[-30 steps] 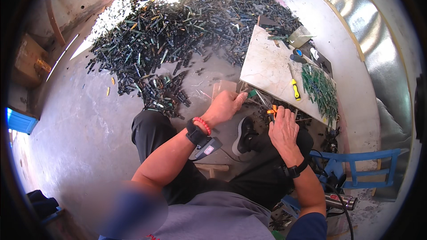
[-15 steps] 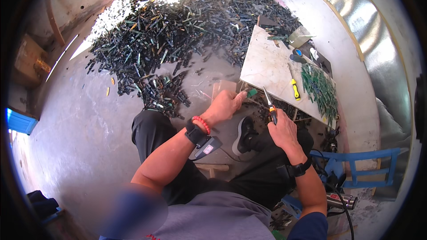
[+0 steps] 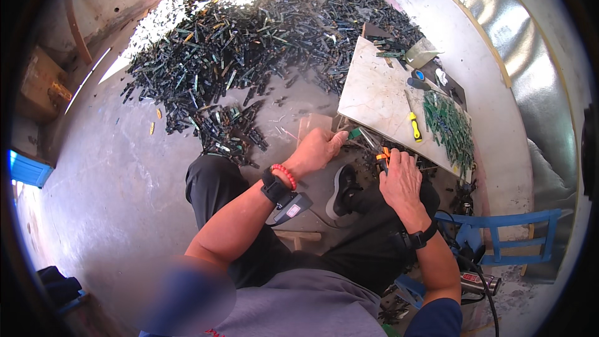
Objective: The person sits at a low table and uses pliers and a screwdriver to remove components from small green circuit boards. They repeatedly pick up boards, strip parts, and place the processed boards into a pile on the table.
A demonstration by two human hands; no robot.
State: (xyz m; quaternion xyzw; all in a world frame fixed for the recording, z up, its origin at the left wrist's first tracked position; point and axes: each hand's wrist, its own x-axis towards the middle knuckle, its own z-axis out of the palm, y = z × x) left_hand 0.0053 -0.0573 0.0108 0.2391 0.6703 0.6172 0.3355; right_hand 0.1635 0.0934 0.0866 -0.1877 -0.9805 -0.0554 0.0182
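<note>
My left hand [image 3: 319, 150] is closed, pinching a small green strip [image 3: 355, 133], which looks like a piece of circuit board, between thumb and fingers. My right hand [image 3: 400, 181] is wrapped round the orange-and-black handles of long-nosed pliers [image 3: 382, 158]. Their silver jaws are spread and point at the green strip, close to its right end; I cannot tell whether they touch. Both hands are just off the near edge of a pale board [image 3: 368, 93]. On that board lie a yellow-handled screwdriver [image 3: 415, 126] and a heap of green strips [image 3: 448, 128].
A large pile of dark strips [image 3: 231, 56] covers the floor ahead. A pale container [image 3: 422, 53] and a blue-and-black roll [image 3: 418, 77] stand on the board's far side. To the right is a blue chair frame [image 3: 518, 234]. My shoe [image 3: 345, 190] is below my hands.
The pliers have come left toward the green strip, and their jaws have opened from a single point to spread. My left hand has barely moved.
</note>
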